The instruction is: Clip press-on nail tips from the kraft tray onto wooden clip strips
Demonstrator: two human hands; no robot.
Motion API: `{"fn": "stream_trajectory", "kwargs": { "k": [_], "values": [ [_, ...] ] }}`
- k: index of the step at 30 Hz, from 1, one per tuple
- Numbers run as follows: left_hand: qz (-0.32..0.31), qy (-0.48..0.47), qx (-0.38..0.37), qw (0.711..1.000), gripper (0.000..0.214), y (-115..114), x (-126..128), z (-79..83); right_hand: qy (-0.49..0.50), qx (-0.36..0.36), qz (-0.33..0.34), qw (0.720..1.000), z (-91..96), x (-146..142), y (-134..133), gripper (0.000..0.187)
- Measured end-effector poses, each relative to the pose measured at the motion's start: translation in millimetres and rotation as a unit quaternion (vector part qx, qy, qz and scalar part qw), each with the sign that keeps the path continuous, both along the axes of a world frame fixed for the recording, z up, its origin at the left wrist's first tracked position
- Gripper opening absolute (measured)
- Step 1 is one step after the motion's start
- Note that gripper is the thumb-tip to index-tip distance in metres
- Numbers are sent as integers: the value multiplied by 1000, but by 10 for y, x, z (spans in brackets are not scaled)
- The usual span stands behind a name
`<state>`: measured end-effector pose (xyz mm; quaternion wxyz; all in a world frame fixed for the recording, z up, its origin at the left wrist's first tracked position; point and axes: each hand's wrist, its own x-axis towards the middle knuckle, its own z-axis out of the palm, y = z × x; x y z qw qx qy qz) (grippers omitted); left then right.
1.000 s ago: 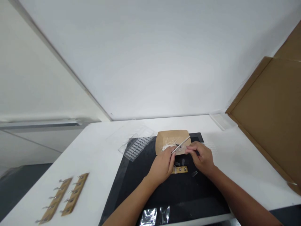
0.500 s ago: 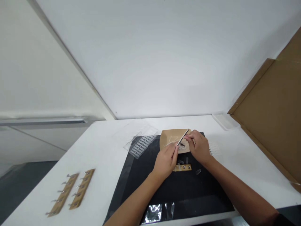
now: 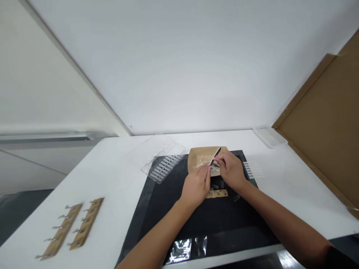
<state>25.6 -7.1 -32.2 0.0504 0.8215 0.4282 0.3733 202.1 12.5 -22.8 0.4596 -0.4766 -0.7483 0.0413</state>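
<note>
Pinched at its lower end in my left hand point(image 3: 195, 185) is a slim nail file point(image 3: 215, 155), black and white, slanting up to the right. My right hand point(image 3: 232, 170) has its fingertips closed against the middle of the file; whatever they pinch is too small to make out. Both hands are over the near side of a brown paper tray point(image 3: 193, 158) with clear slivers and dark bits inside. Just below the hands lies a wooden strip with metal pegs point(image 3: 221, 193), partly hidden by my left hand. Loose clear nail tips point(image 3: 236, 198) lie around it on the black mat point(image 3: 218, 220).
An open clear case of nail tips point(image 3: 165, 168) lies at the mat's left back corner. Two more pegged wooden strips point(image 3: 85, 226) are on the white table at left. To the right are a sheet of white dots point(image 3: 254, 170), a clear plastic box point(image 3: 270, 137) and cardboard point(image 3: 322, 123).
The file has turned to show more of its broad face, and my right fingers have shifted slightly down along it. The whole view has shifted slightly.
</note>
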Motion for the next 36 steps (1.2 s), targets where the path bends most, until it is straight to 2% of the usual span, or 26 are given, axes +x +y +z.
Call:
{"fn": "stream_trajectory", "kwargs": {
  "k": [3, 7, 11, 15, 19, 23, 28, 31, 36],
  "values": [
    [4, 17, -9, 1000, 31, -5, -11, -3, -8, -12, 14, 1000, -18, 2, 14, 31],
    [-4, 16, -15, 1000, 33, -2, -17, -3, 7, -15, -9, 1000, -23, 17, 49, 29],
    [-6, 10, -8, 1000, 33, 2, -15, -6, -6, -24, 14, 1000, -14, 16, 57, 31],
    [-7, 0, -9, 1000, 34, -1, -19, 4, -1, -14, -4, 1000, -11, 29, 59, 29],
    [-9, -14, -4, 1000, 33, -2, -29, 25, -19, -12, 18, 1000, -4, 34, 56, 33],
    [3, -37, 4, 999, 33, 13, -35, 42, -12, -2, -1, 1000, 5, -3, 49, 35],
    [4, -46, 12, 999, 33, 12, -48, 75, -40, -9, 51, 998, 6, -28, 27, 34],
    [-7, -53, 16, 998, 32, -17, -43, 126, 16, -10, -3, 1000, 49, 15, 51, 32],
    [-1, -58, 34, 998, 30, -56, -22, 155, 77, -21, 6, 997, 175, 91, 14, 27]
  ]
}}
